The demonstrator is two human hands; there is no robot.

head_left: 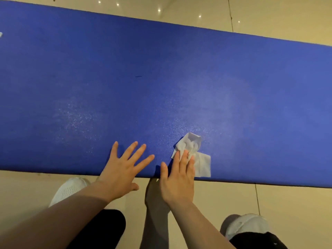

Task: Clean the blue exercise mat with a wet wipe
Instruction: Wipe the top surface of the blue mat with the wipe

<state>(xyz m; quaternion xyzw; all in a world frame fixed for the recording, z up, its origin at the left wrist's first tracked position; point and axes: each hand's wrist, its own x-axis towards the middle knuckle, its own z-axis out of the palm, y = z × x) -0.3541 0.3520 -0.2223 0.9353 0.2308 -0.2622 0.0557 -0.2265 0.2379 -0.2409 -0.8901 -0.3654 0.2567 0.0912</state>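
The blue exercise mat (161, 78) stretches flat across the floor from left to right. A crumpled white wet wipe (199, 159) lies on it close to the near edge. My right hand (177, 175) presses on the wipe with straight fingers, its palm over the mat's near edge. My left hand (122, 169) lies flat on the mat just to the left, fingers spread, thumb hanging off the edge. Damp, glistening patches show on the mat above both hands.
Beige floor tiles (269, 15) surround the mat. My two white shoes (69, 189) (246, 225) stand on the floor in front of the mat's near edge. A small white scrap (0, 34) sits at the far left of the mat.
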